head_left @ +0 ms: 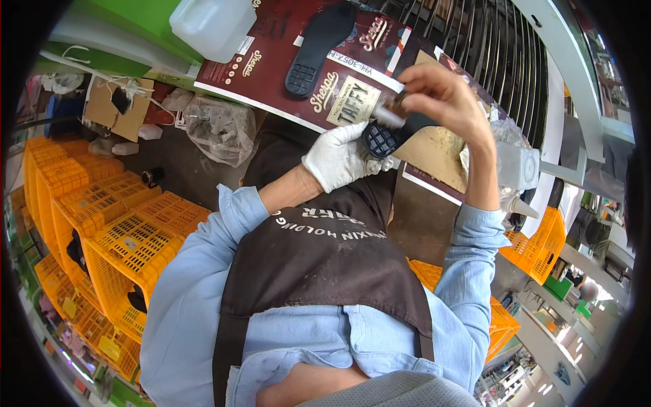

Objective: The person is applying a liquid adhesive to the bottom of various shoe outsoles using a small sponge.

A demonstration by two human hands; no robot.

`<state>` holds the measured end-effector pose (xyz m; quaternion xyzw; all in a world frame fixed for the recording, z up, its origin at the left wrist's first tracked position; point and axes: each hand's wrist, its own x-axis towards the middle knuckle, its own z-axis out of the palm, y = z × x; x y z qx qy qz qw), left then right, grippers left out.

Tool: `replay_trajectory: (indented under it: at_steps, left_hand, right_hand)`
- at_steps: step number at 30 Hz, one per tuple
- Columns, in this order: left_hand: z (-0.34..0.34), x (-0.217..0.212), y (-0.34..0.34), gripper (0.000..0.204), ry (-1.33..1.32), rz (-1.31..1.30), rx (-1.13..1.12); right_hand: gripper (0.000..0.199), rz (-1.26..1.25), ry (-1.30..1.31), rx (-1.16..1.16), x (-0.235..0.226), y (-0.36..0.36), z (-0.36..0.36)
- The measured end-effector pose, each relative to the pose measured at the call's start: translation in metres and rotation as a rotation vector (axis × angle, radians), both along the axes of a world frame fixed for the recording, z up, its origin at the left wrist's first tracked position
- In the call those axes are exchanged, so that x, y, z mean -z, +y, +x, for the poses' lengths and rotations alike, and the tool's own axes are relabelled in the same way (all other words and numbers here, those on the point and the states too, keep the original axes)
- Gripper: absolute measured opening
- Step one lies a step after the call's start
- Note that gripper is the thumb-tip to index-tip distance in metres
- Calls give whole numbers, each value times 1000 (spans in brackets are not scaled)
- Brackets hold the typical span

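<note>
My left hand [337, 161], in a white glove, grips the heel end of a black shoe sole [382, 140]. A grid tread shows on that end, while the rest of the sole runs off to the upper right, partly behind my right hand [442, 102]. This bare right hand is closed round a brush [390, 117], its pale bristles blurred at the held sole. A second black sole [319, 49] lies grid side up on the dark red printed cardboard [278, 88] beyond my hands.
A translucent plastic jug [213, 28] stands at the back left, and a clear squeeze bottle [518, 166] sits right of my right wrist. Dark rollers [468, 30] run behind the cardboard. Orange crates [132, 234] stack up on the left, near a plastic bag [220, 129].
</note>
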<state>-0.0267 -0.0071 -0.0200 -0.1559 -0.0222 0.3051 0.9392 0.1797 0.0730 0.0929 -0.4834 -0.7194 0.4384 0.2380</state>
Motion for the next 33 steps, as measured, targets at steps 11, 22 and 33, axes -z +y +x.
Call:
replay_trajectory:
  at_steps: [11,22,33]
  left_hand:
    - [3,-21,2,51,85,22,-30]
    - [8,-39,3,73,83,141,-12]
    - [14,-41,1,80,41,93,83]
  right_hand:
    - [28,823,-398,104,11,-63,10]
    - [37,801,-279,69,-6,-126,-10]
    - [38,852,-248,173,-1,-127,-18]
